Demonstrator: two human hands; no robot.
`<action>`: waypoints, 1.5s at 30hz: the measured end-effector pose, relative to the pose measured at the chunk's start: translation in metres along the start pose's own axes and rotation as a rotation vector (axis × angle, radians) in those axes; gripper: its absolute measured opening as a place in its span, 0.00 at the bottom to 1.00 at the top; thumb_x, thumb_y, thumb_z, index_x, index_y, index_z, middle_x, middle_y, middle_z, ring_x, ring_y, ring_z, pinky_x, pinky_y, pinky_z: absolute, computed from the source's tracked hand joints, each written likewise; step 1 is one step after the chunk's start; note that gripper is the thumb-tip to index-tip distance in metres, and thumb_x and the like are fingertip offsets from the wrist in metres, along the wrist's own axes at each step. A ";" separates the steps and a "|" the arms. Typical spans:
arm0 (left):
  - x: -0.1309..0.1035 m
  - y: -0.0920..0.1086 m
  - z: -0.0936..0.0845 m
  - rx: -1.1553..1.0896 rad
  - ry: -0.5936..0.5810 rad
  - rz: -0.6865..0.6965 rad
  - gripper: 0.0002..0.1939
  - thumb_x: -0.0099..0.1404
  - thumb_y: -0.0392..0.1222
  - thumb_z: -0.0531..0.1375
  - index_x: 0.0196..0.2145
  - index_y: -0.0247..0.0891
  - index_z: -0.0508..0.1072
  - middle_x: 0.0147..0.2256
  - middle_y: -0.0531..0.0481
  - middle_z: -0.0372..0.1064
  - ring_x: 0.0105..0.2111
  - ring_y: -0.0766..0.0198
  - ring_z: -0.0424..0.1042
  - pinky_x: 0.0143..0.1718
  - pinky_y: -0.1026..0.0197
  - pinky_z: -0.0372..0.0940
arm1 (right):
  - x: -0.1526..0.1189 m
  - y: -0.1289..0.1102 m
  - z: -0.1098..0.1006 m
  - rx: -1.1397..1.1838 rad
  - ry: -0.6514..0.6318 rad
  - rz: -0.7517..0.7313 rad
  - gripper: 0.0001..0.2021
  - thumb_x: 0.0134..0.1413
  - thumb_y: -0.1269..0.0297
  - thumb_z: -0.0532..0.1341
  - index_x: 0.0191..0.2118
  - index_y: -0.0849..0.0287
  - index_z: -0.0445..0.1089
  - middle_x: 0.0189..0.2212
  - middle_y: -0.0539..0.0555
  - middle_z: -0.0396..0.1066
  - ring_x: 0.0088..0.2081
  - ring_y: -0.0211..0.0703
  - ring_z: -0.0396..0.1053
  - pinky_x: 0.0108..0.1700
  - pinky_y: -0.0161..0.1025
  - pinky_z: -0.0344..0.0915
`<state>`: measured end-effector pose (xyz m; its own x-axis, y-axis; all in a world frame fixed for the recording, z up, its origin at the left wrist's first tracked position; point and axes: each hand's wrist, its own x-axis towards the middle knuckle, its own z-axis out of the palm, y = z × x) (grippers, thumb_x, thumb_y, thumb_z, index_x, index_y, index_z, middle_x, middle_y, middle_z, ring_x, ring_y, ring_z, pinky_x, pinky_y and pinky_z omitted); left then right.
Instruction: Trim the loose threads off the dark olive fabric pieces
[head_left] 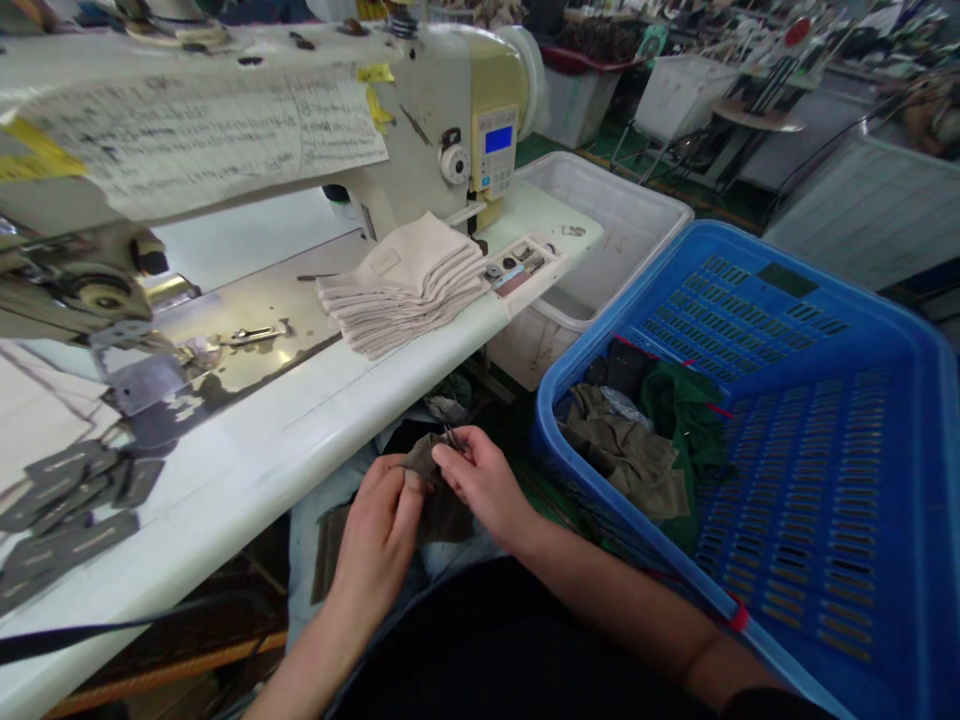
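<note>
Over the lap, just off the table's front edge, a dark olive-brown cloth [448, 517] hangs between my two hands. My left hand [385, 515] pinches its upper part between thumb and fingers. Close beside it, my right hand [484, 478] is closed around a small dark metal tool [453, 438], whose tip shows above the fingers at the cloth. What kind of tool it is cannot be made out. On the sewing table [300, 440] lie a stack of beige fabric pieces [409, 280] and several dark grey pieces [71, 510] at the left.
A sewing machine [420, 120] stands across the table. At the right is a blue basket [810, 470] holding green cloth [679, 400] and brown cloth [626, 450]. A white bin [637, 210] sits behind the table's right end. More bins and fabric heaps fill the background.
</note>
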<state>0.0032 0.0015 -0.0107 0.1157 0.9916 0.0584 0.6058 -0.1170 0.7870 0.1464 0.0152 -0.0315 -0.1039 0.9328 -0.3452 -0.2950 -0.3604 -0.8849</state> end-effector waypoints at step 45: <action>-0.006 -0.013 0.005 0.457 0.032 0.201 0.19 0.72 0.49 0.48 0.33 0.38 0.73 0.41 0.39 0.70 0.41 0.50 0.72 0.43 0.48 0.70 | -0.006 0.007 -0.003 -0.386 -0.032 -0.060 0.09 0.59 0.58 0.63 0.34 0.57 0.67 0.19 0.44 0.64 0.23 0.36 0.63 0.27 0.33 0.59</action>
<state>-0.0017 -0.0036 -0.0243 0.2455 0.9473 0.2060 0.8576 -0.3113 0.4094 0.1476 0.0072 -0.0361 -0.1284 0.9501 -0.2844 0.0766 -0.2764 -0.9580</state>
